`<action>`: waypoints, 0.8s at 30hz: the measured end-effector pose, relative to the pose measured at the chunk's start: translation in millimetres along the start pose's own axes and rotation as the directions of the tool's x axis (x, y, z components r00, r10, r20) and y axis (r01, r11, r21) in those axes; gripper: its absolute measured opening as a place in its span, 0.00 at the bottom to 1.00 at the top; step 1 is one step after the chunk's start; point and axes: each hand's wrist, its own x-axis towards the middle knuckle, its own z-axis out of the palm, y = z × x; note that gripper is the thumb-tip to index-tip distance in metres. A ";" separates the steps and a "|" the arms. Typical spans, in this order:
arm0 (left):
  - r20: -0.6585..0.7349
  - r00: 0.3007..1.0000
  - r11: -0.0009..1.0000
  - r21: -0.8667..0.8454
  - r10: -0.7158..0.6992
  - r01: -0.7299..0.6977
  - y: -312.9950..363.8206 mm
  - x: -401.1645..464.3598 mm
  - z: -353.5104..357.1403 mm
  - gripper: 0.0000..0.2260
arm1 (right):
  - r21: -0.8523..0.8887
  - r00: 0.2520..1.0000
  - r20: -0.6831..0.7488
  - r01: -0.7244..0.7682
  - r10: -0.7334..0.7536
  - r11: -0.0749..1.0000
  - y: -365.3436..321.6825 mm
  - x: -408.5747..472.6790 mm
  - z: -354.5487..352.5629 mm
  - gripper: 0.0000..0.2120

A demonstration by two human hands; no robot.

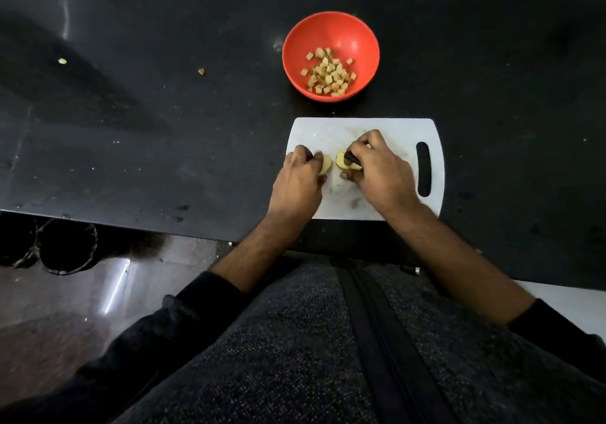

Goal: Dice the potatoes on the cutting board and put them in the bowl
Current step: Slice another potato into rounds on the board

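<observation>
Now each hand's grip pinches a potato piece: left hand (300, 177), right hand (377, 168).

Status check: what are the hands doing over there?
Left hand holds one potato piece; right hand grips another, knife unclear. Bowl part filled. Nothing in the way.

Black countertop (131, 122) — two stray scraps (201, 71) far left; two dark round vessels (67, 246) on the floor (65, 318), near left.

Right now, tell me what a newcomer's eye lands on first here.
The red bowl of potato dice stands out on the black counter. Just nearer, on the white cutting board, the left hand and right hand work two potato pieces.
</observation>
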 end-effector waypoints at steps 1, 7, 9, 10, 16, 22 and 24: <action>-0.018 1.000 1.000 -0.008 0.008 -0.008 -1.2 0.8 0.2 0.19 | 0.005 1.000 -0.003 -0.014 0.014 1.000 0.6 2.7 -1.5 0.16; -0.055 0.997 0.997 -0.042 0.057 -0.059 -5.0 6.9 0.5 0.17 | -0.077 1.000 -0.003 -0.028 0.028 0.997 4.3 18.5 -10.3 0.15; -0.062 0.996 0.995 -0.075 0.056 -0.061 -5.8 8.8 1.3 0.18 | -0.110 0.999 -0.016 -0.031 0.029 0.993 3.9 20.4 -11.8 0.13; -0.064 0.996 0.994 -0.091 0.056 -0.062 -5.6 9.3 1.2 0.18 | -0.125 0.999 -0.018 -0.034 0.032 0.992 4.0 20.3 -12.1 0.12; -0.067 0.998 0.977 -0.214 0.005 -0.020 -5.1 9.7 3.6 0.20 | -0.071 0.998 -0.034 -0.061 0.059 0.996 2.6 12.3 -17.9 0.12; -0.122 0.985 0.942 -0.326 -0.125 0.080 -15.4 12.3 -1.2 0.22 | 0.143 0.999 0.019 -0.038 0.036 0.989 -14.3 -17.9 -3.5 0.18; -0.125 0.979 0.929 -0.355 -0.159 0.106 -16.8 12.5 -5.6 0.20 | 0.179 0.998 0.044 -0.047 0.040 0.983 -15.0 -28.8 4.4 0.16</action>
